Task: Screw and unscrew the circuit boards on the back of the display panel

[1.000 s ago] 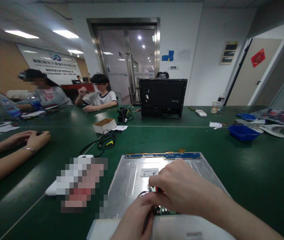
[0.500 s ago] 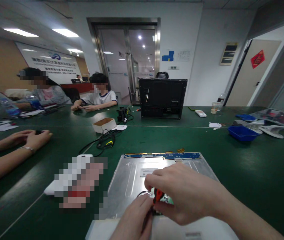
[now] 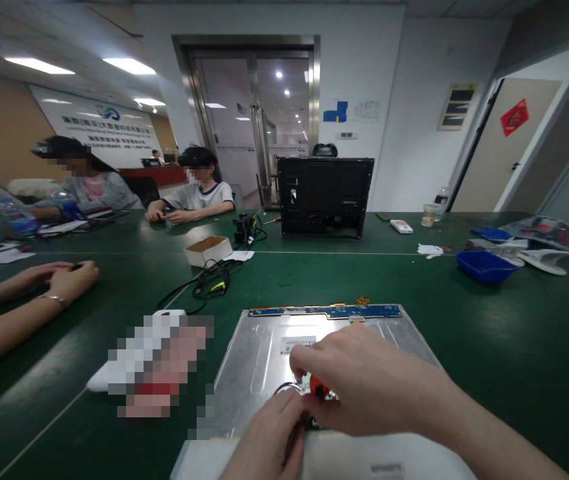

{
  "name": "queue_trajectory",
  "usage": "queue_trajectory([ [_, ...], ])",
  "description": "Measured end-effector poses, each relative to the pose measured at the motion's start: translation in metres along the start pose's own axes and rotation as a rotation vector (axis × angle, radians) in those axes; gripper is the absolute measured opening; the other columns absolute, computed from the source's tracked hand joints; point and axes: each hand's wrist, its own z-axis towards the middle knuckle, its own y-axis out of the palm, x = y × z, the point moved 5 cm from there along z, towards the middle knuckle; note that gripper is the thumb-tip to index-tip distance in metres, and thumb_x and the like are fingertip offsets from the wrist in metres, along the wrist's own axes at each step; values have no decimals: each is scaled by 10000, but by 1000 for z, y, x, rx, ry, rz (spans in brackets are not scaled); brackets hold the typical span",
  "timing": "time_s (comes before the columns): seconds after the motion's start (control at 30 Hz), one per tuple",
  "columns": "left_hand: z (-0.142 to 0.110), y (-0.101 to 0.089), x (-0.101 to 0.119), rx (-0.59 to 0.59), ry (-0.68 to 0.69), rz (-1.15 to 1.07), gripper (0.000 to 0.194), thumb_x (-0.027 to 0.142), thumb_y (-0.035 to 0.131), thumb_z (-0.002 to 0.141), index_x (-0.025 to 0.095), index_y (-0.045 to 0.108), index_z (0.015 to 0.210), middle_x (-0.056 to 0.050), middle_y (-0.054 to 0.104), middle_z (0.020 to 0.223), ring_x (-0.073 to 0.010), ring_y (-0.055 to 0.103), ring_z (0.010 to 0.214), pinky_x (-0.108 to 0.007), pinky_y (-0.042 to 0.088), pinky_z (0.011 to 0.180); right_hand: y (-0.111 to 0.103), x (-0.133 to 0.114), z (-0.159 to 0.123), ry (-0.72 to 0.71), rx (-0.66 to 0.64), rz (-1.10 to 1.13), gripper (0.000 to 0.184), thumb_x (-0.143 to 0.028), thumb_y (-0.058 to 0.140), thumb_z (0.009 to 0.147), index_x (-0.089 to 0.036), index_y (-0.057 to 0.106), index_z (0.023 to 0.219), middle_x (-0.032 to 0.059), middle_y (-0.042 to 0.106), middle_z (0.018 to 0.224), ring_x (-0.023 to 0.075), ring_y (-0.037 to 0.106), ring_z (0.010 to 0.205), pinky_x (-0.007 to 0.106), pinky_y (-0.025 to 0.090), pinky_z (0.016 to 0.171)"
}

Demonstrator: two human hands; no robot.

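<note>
Box [image 3: 214, 256], contents hidden, is set beyond and left of the metal panel [image 3: 234, 373]. At the panel's near part, whatever is grasped by the left hand [image 3: 275, 427] cannot be told; a red handle [image 3: 318, 387], gripped by the right hand [image 3: 361, 377], is more exposed than a second ago, suggesting turning. Beyond its right, a blue tray [image 3: 484, 273] is seen, contents unclear.

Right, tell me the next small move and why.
Probably a small, gentle twist of the red tool: the right hand grips it over the metal panel, the left hand is close beside it, and the tool's tip is hidden.
</note>
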Motion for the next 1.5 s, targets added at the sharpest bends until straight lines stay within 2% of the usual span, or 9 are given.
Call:
queue_trajectory([
  [0.1, 2, -1, 1, -20, -18, -10, 350, 64, 470, 816, 203, 638, 1090, -106, 665, 1110, -235, 626, 994, -336, 519, 888, -2, -1, -2, -10, -12, 17, 231, -259, 572, 788, -202, 562, 1012, 27, 696, 852, 158, 579, 649, 277, 213, 497],
  [0.23, 1, 0, 0, -30, -46, 14, 324, 82, 460, 829, 192, 634, 1080, -119, 657, 1109, -243, 620, 1006, -341, 523, 880, -4, -3, -4, -51, -38, 5, 198, -240, 575, 788, -206, 536, 979, 27, 681, 894, 166, 592, 705, 282, 225, 496],
  [0.47, -2, 3, -6, -9, -3, 2, 379, 77, 481, 812, 229, 633, 1124, -70, 664, 1103, -229, 621, 996, -325, 521, 880, -2, -4, -1, 0, 6, -41, 246, -460, 609, 850, -220, 565, 885, -7, 690, 746, 167, 626, 623, 294, 167, 471],
  [0.63, -1, 3, -7, 3, -20, 30, 338, 97, 466, 831, 208, 638, 1100, -101, 680, 1063, -249, 630, 979, -348, 527, 862, 0, -5, 0, 1, -3, -98, 169, -384, 559, 893, -219, 587, 876, -7, 673, 687, 153, 612, 580, 294, 143, 464],
  [0.87, 0, -3, -1, 16, -35, 16, 344, 85, 484, 802, 217, 635, 1082, -94, 693, 1001, -253, 635, 958, -330, 524, 846, -4, -11, -2, -98, -18, -31, 87, -236, 541, 823, -205, 531, 903, 2, 659, 806, 127, 548, 608, 271, 211, 456],
  [1.0, -1, -4, 1, 28, -28, 14, 371, 82, 492, 778, 230, 624, 1092, -74, 696, 951, -239, 647, 861, -327, 525, 837, -2, -15, -4, -137, -39, -27, 118, -266, 559, 822, -215, 533, 925, -1, 649, 831, 125, 535, 615, 273, 212, 463],
  [1.17, -4, 1, -6, 30, -11, 9, 463, 54, 489, 755, 236, 581, 1170, -75, 674, 1096, -243, 633, 1005, -304, 517, 861, -3, -12, -3, -72, 9, -28, 220, -444, 607, 861, -230, 565, 894, -12, 651, 767, 137, 565, 607, 275, 184, 463],
  [1.3, -4, 3, -11, 22, -45, 28, 367, 78, 491, 795, 226, 608, 1109, -77, 675, 1091, -237, 641, 973, -307, 529, 845, -1, -9, -2, -34, 12, -53, 301, -522, 561, 888, -225, 593, 851, -15, 651, 672, 142, 583, 573, 279, 167, 458],
  [1.5, 1, -1, -3, 21, -4, 65, 372, 91, 470, 808, 207, 626, 1125, -100, 688, 1042, -259, 638, 999, -329, 541, 831, 3, -9, -1, -48, -3, -91, 258, -398, 507, 931, -209, 608, 787, -2, 680, 681, 128, 577, 554, 288, 154, 471],
])
